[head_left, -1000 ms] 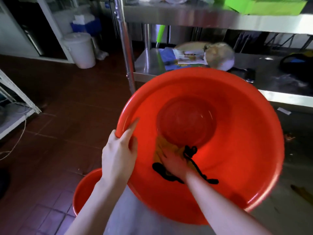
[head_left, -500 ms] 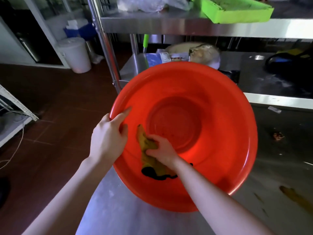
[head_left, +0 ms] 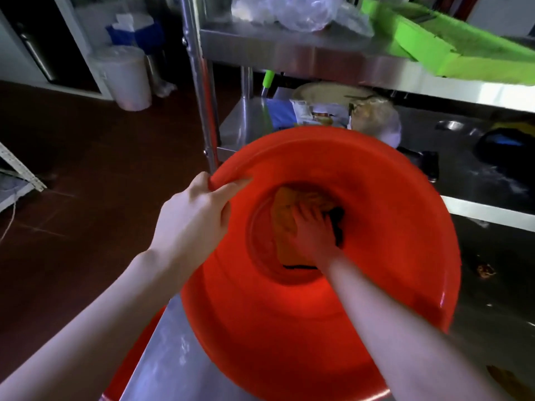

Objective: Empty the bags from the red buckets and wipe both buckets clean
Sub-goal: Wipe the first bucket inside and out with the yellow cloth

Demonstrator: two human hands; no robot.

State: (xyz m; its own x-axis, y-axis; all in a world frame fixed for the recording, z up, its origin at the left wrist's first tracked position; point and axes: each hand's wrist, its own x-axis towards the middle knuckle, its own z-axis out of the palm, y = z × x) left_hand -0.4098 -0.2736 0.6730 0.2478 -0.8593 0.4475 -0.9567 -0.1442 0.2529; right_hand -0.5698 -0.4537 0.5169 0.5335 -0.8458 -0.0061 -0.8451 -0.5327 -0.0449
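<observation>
Head view, cloth (head_left: 285,218) moved to bucket (head_left: 390,241) bottom

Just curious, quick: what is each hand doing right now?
Left hand: gripping the rim of the red bucket.
Right hand: open, pressing the yellow cloth onto its bottom.

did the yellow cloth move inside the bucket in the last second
Yes. The yellow cloth, pressed under the right hand, has gone from the near wall of the red bucket onto its round base.
</observation>
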